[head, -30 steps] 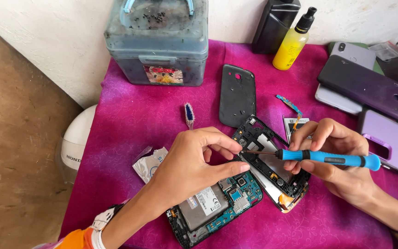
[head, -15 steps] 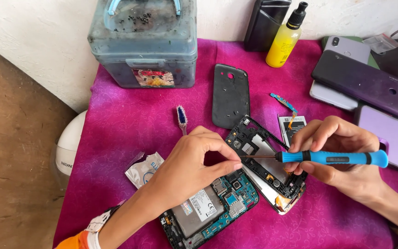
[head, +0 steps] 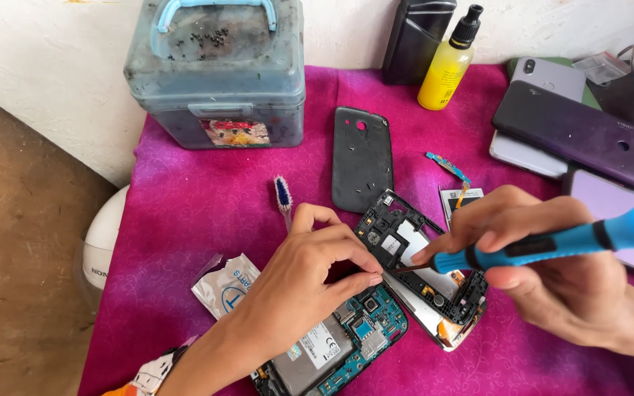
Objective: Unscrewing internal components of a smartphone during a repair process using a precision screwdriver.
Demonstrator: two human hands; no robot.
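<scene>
right hand [head: 552,271] gripping screwdriver [head: 552,248], left hand [head: 310,275] pinching tip

I take this for a small phone-repair workshop. The landmark is the opened phone frame [head: 421,271] on a bench draped in magenta cloth [head: 207,213]. Just behind the frame lies a detached black back cover [head: 362,158]; beside its near end sits a bare circuit board [head: 343,345]. Further back stand a grimy plastic parts box [head: 218,81] and a yellow solvent bottle [head: 445,70]. To its right, several other phones are stacked [head: 574,128].
</scene>
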